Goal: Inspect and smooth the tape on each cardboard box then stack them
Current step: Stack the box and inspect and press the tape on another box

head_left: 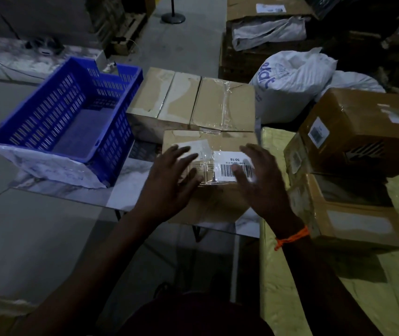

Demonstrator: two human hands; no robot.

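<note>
Smoothing tape, prob.: left hand (176, 170) & right hand (262, 177) are lying on top of front box (217, 204), each grip spread flat; it's sitting at tabletop (130, 190) near edge, 2nd box (193, 100) just behind.

You watch through one wide-angle camera on your head, facing forward and steeply down along your own forearms. Your left hand (169, 175), right hand (264, 180) and the cardboard box (220, 144) sit near the centre, close to the lens. The blue crate (48, 110) falls left, the stacked boxes (363, 141) right, and the white sack (295, 78) farther off, towards the top.
</note>
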